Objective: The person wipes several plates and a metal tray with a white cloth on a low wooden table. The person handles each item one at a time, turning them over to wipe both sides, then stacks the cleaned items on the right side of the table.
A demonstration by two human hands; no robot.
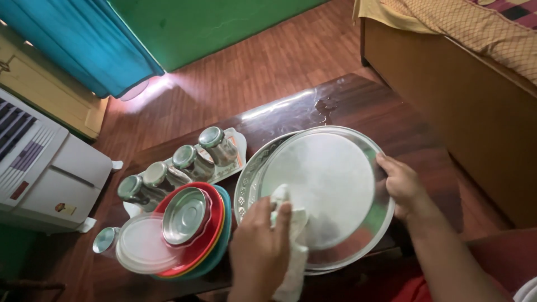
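Steel plate (330, 184) tilted over desk (403, 128): right hand (403, 187) grip clamps rim at 3 o'clock; left hand (260, 240) grip presses white cloth (291, 223) at 7 o'clock.

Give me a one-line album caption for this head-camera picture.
Left hand presses a white cloth on a steel plate steadied by the right hand.

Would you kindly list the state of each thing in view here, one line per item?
Steel plate: tilted up, gripped at its rim, cloth pressed to its face.
White cloth: bunched, hanging below the plate.
Left hand: closed on the cloth.
Right hand: holding the plate's right rim.
Steel cups: upside down on a tray.
Coloured plates: stacked, steel bowl on top.
Clear lid: lying flat beside the stack.
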